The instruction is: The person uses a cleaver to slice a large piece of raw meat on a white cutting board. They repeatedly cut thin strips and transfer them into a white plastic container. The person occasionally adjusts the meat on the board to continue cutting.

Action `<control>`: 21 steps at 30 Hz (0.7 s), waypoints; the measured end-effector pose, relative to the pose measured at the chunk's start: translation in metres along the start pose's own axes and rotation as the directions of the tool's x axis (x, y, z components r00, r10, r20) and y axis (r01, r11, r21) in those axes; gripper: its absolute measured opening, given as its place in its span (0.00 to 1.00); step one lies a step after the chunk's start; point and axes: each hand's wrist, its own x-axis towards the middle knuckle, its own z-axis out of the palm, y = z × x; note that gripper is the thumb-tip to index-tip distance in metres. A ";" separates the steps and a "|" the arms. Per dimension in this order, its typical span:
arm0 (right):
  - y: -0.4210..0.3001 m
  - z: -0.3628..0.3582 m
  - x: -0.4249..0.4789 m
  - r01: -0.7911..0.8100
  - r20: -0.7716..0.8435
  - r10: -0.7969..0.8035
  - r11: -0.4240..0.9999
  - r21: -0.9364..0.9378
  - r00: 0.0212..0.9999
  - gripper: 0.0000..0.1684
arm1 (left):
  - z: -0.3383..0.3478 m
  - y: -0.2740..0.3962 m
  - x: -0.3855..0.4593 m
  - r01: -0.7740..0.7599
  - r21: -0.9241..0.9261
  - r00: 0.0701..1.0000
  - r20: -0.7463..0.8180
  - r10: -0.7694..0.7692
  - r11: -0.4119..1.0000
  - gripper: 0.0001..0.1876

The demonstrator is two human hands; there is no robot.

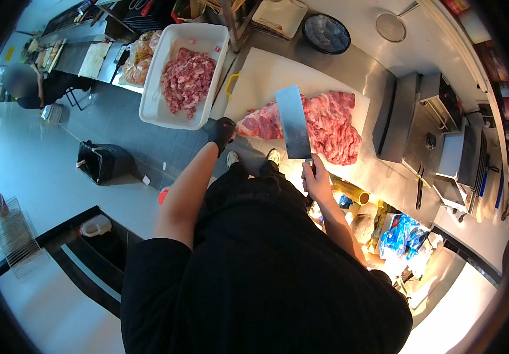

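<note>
My right hand (316, 178) is bare and wraps the dark handle of a broad Chinese cleaver (293, 121). The wide steel blade lies across a large slab of raw red meat (332, 126), hiding a strip of it. Under the meat is a white cutting board (263, 71). At the slab's left end, by the board's near-left edge, is my left hand (222, 132) in a black glove. A bit of pink shows at its fingertips; whether they grip it is unclear. Beyond that hand stands a white plastic tub (148, 108) holding a heap of cut meat pieces (188, 77).
Dark bowls (326, 33) and stacked trays (279, 17) sit behind the board. A strainer (391, 26) is beyond them, and steel equipment (429, 132) stands at right. A black bin (104, 161) is on the floor at left. Another person (33, 88) is farther left.
</note>
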 end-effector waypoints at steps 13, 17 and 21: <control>-0.011 0.033 0.040 0.043 0.193 0.009 0.964 -0.263 0.981 0.19 | 0.022 -0.050 0.028 -0.279 0.440 0.903 -0.181 0.389 0.853 0.19; -0.007 0.043 0.047 0.074 0.214 0.001 0.937 -0.342 0.977 0.19 | 0.029 -0.042 0.025 0.132 0.069 0.971 -0.210 -0.115 0.989 0.20; -0.002 0.037 0.043 0.002 0.117 0.037 0.948 -0.319 0.992 0.19 | 0.041 0.010 -0.020 0.293 -0.326 0.950 -0.006 -0.311 0.899 0.16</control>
